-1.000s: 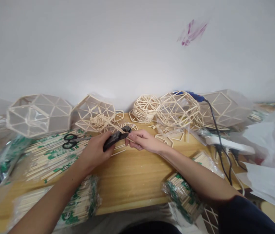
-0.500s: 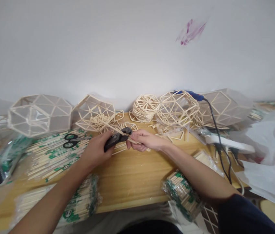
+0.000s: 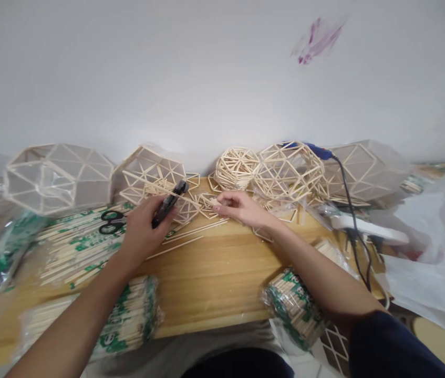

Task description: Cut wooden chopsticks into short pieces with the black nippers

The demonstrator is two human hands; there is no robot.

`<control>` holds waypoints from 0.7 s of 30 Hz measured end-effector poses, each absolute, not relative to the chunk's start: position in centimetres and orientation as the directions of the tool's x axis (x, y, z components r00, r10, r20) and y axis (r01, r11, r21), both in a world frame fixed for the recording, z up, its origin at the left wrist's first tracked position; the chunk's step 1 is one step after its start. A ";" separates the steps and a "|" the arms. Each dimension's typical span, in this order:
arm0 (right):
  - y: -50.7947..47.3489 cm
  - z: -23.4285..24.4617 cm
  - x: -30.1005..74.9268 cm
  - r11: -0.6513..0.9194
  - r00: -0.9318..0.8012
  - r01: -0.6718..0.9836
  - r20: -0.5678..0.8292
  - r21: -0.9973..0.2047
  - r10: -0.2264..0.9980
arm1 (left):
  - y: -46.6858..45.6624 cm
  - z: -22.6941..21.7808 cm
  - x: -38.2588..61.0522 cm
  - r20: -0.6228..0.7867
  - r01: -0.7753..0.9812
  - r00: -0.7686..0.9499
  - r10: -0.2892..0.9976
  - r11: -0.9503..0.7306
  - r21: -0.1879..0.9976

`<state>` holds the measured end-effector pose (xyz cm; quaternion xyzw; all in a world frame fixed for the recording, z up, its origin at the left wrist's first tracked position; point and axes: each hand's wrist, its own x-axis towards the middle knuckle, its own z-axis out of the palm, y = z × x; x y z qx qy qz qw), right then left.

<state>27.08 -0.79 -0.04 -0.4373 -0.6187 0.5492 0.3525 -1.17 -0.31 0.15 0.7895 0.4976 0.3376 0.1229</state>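
My left hand [image 3: 140, 231] is closed round a pair of black cutters [image 3: 169, 203], whose jaws point up and right over a long thin wooden stick [image 3: 155, 185]. My right hand [image 3: 240, 207] reaches toward the back of the wooden table [image 3: 210, 278], its fingertips pinched on a short pale stick piece [image 3: 215, 201] beside small flat triangle frames [image 3: 202, 202]. Long loose sticks [image 3: 190, 233] lie on the table between my hands.
Several stick-built polyhedral frames [image 3: 285, 170] line the wall. Black scissors [image 3: 110, 223] rest on wrapped stick packs [image 3: 76, 247]. More packs [image 3: 295, 310] hang over the front edge. A blue tool [image 3: 317, 151] with a black cable runs to a white power strip [image 3: 368, 230]. Plastic bags [image 3: 435, 252] lie right.
My hands have parted. The left hand with the cutters drew back to the left and the right hand moved to the small frames at the back. The view shifted slightly.
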 end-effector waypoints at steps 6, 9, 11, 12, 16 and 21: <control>-1.1 0.2 26.7 -0.094 -0.328 -0.039 -0.076 -0.995 0.941 | -0.3 -0.3 -1.1 0.333 0.712 0.233 0.914 -0.394 0.582; -1.3 0.4 26.4 -0.185 -0.337 -0.208 -0.107 -0.961 0.935 | -0.6 -0.2 -0.6 0.250 0.659 0.244 0.937 -0.350 0.666; -1.5 0.4 26.1 -0.224 -0.364 -0.248 -0.124 -0.943 0.923 | -0.8 -0.1 -0.2 0.200 0.593 0.273 0.941 -0.328 0.735; -1.7 0.3 25.8 -0.228 -0.380 -0.246 -0.123 -0.942 0.917 | -1.0 -0.1 0.0 0.184 0.554 0.289 0.940 -0.321 0.768; -2.3 -0.6 24.4 -0.191 -0.484 -0.142 -0.101 -0.971 0.869 | -1.2 -0.2 0.6 0.153 0.437 0.315 0.937 -0.286 0.853; -2.9 -1.7 23.1 -0.090 -0.475 0.004 -0.081 -0.996 0.876 | -1.3 0.1 0.7 0.065 0.385 0.359 0.931 -0.212 0.898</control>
